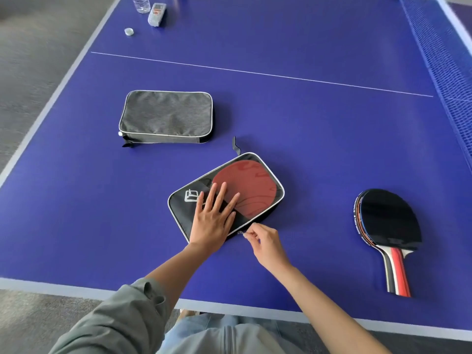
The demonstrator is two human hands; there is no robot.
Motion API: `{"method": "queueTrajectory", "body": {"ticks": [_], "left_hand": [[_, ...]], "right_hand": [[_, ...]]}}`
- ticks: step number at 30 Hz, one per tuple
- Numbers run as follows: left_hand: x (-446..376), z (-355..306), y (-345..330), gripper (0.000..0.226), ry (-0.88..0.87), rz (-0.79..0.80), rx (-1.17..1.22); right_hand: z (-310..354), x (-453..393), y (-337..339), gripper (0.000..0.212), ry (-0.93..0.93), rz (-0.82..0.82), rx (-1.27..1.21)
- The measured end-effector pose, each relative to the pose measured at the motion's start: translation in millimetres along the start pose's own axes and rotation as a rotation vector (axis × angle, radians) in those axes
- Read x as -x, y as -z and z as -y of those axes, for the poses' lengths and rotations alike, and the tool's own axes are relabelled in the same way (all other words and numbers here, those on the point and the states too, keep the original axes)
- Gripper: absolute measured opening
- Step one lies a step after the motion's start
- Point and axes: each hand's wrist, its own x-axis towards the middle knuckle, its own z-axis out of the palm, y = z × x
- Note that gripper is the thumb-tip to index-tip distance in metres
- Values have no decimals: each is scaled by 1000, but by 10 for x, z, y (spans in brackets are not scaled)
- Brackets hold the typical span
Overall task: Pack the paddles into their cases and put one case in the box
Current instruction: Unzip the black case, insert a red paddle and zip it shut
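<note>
A black paddle case (182, 208) with white piping lies tilted in the middle of the blue table. A red-faced paddle (249, 186) rests on its top. My left hand (214, 215) presses flat on the case, fingers spread and overlapping the paddle's edge. My right hand (263, 241) pinches the zipper pull (240, 233) at the case's near edge. A grey case (166, 116) lies shut at the far left. To the right, a stack of paddles (388, 226) lies black face up, handles pointing toward me. No box is in view.
A table-tennis net (441, 54) runs along the right side. At the far left corner stand a clear bottle (141, 3), a small grey device (157, 14) and a bottle cap (129, 31). The table's near edge (229, 306) is just in front of my body.
</note>
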Motion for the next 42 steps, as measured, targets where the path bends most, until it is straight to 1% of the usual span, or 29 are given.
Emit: {"method": "queueTrajectory", "body": {"ticks": [4,7,8,11,13,16,19,21,23,24,27,30,32,35,38,42], "left_hand": [[1,21,-16,50,9,-27,-2],[21,61,13,50,15,-17,2],[31,89,23,50,9,-13,-1],[76,252,55,49,-28,-10,-7],[116,369,72,48,-50,-6,8],[120,412,121,47,7,4,117],[-47,226,174,50,87,-9,134],[-208,21,195,54,132,-13,142],[-372,-233,124,58,179,43,154],[-404,-324,70,59,202,56,131],[-429,-468,-102,58,210,12,3],[-419,-436,-151,56,190,-39,-24],[-414,-434,-148,56,197,-42,-14],[-407,-441,-143,56,205,-26,-4],[-401,-415,-139,56,209,-15,-1],[-360,-412,-119,56,188,-6,-20]], "right_hand": [[-260,-189,337,28,-34,-91,41],[-466,-309,580,23,-83,-165,64],[-494,-328,633,21,-66,-166,58],[-463,-337,650,15,27,-103,72],[-421,-298,590,16,58,-66,67],[-389,-201,464,18,74,-56,34],[-338,-104,370,19,34,-68,-7],[-268,-21,281,18,50,-61,14],[-241,64,208,18,56,-24,17],[-218,96,173,17,61,2,15],[-239,104,189,14,71,66,37],[-348,5,321,14,95,123,59],[-456,-79,408,15,91,146,88],[-521,-278,530,17,107,124,136],[-435,-555,618,22,156,92,160],[-407,-964,630,24,149,62,168]]}}
